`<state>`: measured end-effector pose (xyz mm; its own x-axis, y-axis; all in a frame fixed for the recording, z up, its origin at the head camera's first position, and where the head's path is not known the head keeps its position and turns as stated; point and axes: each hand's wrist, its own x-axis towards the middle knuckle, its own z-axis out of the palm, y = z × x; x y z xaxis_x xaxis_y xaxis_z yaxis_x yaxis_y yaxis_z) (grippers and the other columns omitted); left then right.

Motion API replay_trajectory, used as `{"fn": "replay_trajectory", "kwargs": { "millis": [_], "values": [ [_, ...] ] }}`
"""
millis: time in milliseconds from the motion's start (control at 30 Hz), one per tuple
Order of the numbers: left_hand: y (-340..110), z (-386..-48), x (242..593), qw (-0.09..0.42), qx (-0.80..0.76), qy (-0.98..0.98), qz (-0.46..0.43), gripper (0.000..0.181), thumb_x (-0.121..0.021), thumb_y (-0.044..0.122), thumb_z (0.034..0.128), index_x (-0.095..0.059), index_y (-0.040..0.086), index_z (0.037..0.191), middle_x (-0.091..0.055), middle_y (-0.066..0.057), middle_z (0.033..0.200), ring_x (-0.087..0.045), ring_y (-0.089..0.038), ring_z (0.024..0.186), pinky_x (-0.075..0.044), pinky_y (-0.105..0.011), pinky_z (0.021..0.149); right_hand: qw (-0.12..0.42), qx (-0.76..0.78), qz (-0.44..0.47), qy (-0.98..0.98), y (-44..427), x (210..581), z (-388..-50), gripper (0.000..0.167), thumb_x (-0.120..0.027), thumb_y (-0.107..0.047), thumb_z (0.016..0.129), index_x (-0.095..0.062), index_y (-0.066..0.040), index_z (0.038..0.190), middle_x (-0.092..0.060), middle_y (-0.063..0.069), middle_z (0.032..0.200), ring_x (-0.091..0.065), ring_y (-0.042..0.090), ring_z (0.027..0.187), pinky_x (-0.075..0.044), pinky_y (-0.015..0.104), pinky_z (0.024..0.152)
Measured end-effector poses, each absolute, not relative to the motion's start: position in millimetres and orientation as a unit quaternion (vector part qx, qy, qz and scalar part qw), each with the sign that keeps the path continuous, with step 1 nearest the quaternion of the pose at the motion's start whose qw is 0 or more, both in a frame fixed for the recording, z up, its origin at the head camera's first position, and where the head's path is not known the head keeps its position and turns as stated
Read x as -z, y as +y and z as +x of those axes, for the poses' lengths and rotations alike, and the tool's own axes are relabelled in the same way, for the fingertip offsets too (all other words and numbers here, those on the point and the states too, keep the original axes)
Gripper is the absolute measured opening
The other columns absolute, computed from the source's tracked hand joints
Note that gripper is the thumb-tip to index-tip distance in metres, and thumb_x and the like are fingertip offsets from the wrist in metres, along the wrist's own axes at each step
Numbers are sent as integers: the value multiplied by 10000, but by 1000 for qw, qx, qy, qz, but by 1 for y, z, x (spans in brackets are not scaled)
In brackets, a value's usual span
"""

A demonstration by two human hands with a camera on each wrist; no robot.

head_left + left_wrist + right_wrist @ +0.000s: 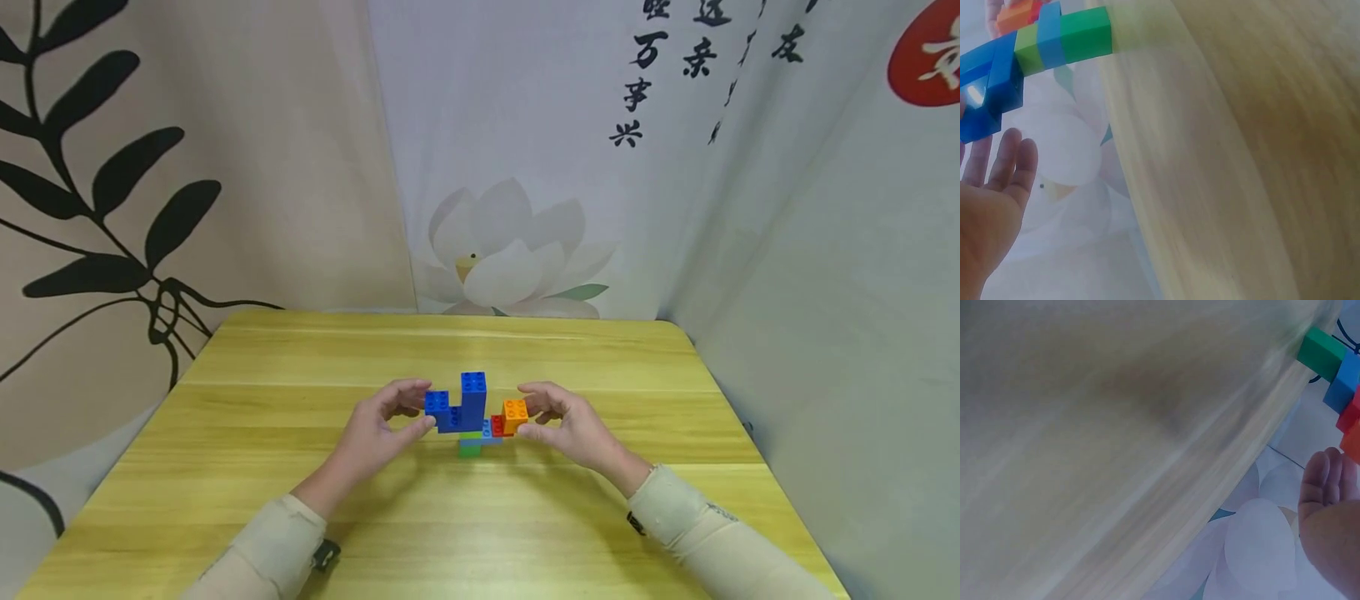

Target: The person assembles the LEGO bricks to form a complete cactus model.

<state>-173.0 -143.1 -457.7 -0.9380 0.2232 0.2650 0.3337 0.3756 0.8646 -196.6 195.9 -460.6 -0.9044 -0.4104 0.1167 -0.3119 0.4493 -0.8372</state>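
Observation:
An assembly of toy building bricks is upright over the middle of the table, its lowest piece a green brick point(470, 450) at or just above the surface. Blue bricks point(473, 402) form its upper left part, with a taller column beside a lower end. A light blue brick point(1051, 36) joins the green to a red brick point(497, 425) and an orange brick point(514, 415) on the right. My left hand point(386, 421) pinches the outer blue end between thumb and fingertips. On the other side, my right hand point(566, 425) pinches the orange brick.
The wooden table point(315, 358) ends in a far edge behind the bricks. A printed curtain point(517, 100) with a lotus and black characters hangs behind it, and pale cloth point(825, 292) flanks the right side.

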Motion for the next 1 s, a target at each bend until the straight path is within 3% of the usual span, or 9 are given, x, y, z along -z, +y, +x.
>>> {"fn": "replay_trajectory", "kwargs": {
  "millis": [133,367,1000],
  "values": [
    [-143,-174,459,21,551,-819,-159,479,-824,234,964,-645,196,1407,-766,-69,1260,-738,-233,1093,-617,-391,957,65,490,-197,847,195,462,-198,610,-847,-223,935,-598,-227,1492,-758,46,1245,-707,186,1077,-603,364,967],
    [-143,-175,464,-15,578,-805,-135,504,-826,210,960,-636,223,1427,-719,-114,1355,-738,-272,1113,-615,-280,874,102,522,-174,829,191,462,-198,620,-834,-203,947,-575,-240,1509,-712,91,1343,-714,248,1187,-613,316,982],
    [-142,-175,461,5,601,-792,-107,489,-809,197,976,-640,202,1434,-709,-110,1395,-732,-270,1130,-609,-238,912,118,573,-152,796,185,463,-197,615,-838,-176,942,-576,-216,1497,-700,149,1350,-710,255,1121,-623,260,913]
  ]
}}
